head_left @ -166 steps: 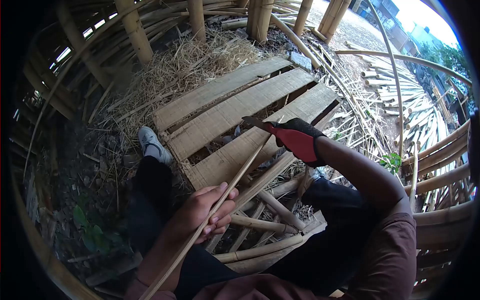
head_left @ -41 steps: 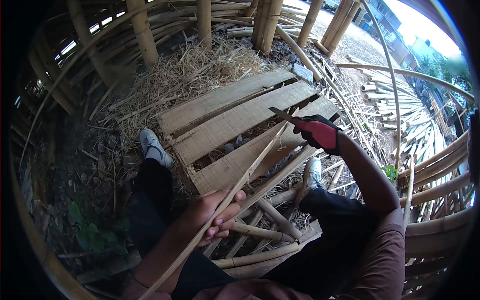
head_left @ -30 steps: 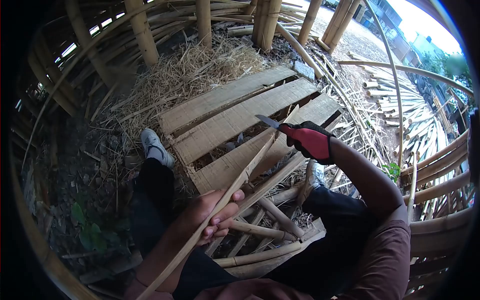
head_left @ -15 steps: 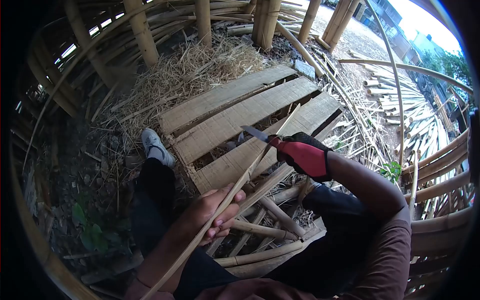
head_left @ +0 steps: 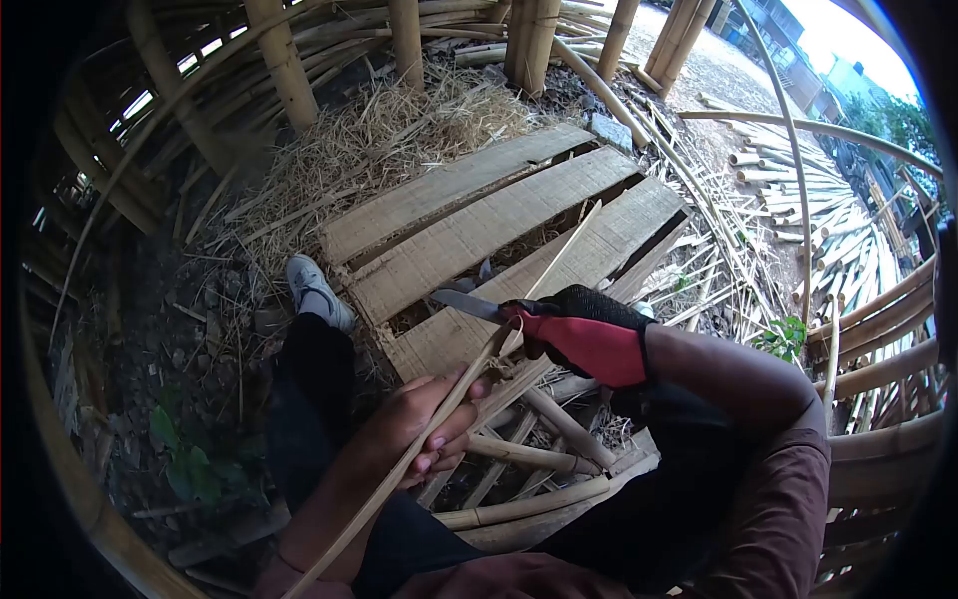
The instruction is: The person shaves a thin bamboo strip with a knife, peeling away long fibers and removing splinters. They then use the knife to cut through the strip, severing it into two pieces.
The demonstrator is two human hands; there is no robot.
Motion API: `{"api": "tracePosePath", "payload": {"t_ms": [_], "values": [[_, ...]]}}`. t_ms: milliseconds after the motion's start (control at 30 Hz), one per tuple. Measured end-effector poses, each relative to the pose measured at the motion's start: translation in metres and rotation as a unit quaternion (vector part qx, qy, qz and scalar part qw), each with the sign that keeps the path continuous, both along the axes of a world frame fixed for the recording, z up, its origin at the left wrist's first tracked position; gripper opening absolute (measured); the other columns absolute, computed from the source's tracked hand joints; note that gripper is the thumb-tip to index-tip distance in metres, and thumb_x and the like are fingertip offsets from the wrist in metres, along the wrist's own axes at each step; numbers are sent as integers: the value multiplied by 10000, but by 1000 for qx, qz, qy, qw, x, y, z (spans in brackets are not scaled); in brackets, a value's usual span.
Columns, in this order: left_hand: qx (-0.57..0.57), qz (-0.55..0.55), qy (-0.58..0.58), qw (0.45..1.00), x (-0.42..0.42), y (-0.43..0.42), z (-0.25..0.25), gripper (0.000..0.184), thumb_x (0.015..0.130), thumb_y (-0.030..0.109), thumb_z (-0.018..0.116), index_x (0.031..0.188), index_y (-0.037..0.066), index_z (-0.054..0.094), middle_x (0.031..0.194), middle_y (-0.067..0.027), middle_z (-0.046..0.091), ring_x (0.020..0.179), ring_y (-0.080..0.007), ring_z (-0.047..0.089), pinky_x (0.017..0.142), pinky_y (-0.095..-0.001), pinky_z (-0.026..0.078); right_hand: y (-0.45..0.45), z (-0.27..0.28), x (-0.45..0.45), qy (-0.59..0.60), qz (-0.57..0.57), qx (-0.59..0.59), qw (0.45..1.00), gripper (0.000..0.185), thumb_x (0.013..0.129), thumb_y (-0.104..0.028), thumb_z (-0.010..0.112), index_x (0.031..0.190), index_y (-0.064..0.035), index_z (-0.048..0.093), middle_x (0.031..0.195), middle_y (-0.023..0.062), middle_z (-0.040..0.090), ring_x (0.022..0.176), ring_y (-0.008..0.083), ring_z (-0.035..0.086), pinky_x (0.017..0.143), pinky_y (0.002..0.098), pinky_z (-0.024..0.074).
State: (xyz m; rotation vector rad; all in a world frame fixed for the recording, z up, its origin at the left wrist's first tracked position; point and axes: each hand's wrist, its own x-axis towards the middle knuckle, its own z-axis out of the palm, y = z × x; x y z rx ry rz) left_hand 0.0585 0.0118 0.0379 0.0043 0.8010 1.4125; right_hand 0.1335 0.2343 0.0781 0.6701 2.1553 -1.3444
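Observation:
My bare left hand (head_left: pixel 431 424) is closed around a long bamboo strip (head_left: pixel 374 504), which runs from the bottom edge up past my right hand. On my right hand (head_left: pixel 589 334) is a red and black glove, and its fingers are wrapped around a knife. The knife blade (head_left: pixel 466 303) points left, with the handle hidden in the glove. Against the strip, the gloved fingers and blade sit a short way above my left hand. A thin curled sliver (head_left: pixel 517 329) stands up from the strip beside the glove. Beyond the glove the strip's pale, narrow far end (head_left: pixel 571 240) reaches over the slats.
A slatted wooden platform (head_left: pixel 489 220) lies ahead, with straw (head_left: pixel 399 135) behind it. Upright bamboo poles (head_left: pixel 407 45) stand at the back. Many cut bamboo poles (head_left: pixel 838 215) lie at the right. My shoe (head_left: pixel 317 290) rests left of the platform; crossed bamboo pieces (head_left: pixel 539 459) lie below.
My right hand and the knife have moved down along the strip toward my left hand. A curled sliver now shows by the glove. My left hand stays about where it was.

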Motion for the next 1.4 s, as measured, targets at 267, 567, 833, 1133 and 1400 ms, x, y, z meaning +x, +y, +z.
{"api": "tracePosePath", "payload": {"t_ms": [267,567,833,1133,1400], "values": [[21,-2,-17,1000,-2,0,0,239,1047,266,272,1000,73,405,468,46,376,292,-48,389,274,-165,272,-7,-31,4,232,55,66,969,586,920,-635,471,831,-78,630,607,-41,465,484,59,395,456,243,322],[7,15,9,1000,-7,1,-5,247,1050,274,270,995,80,412,469,51,373,294,-44,387,279,-165,260,-2,-35,7,61,-69,19,996,573,946,-579,427,869,-55,645,615,26,516,533,97,477,511,292,395],[13,13,5,1000,-7,0,-7,285,1053,333,286,980,93,421,469,60,366,289,-36,374,276,-160,258,-1,-33,3,66,-218,-129,965,623,879,-679,500,871,-74,649,630,-41,448,507,51,359,469,239,271],[12,21,-4,1000,-9,-1,-7,287,1052,329,290,987,87,429,475,61,370,290,-34,373,273,-160,261,-2,-15,2,267,20,-60,962,422,930,-444,580,1043,-42,649,684,26,533,636,97,495,608,291,416],[9,27,19,999,-8,-3,-11,272,1052,313,292,988,84,424,484,55,370,297,-33,376,278,-158,270,-1,-20,-5,255,107,106,955,316,946,-341,585,1052,-55,665,841,103,598,714,165,563,666,312,449]]}}
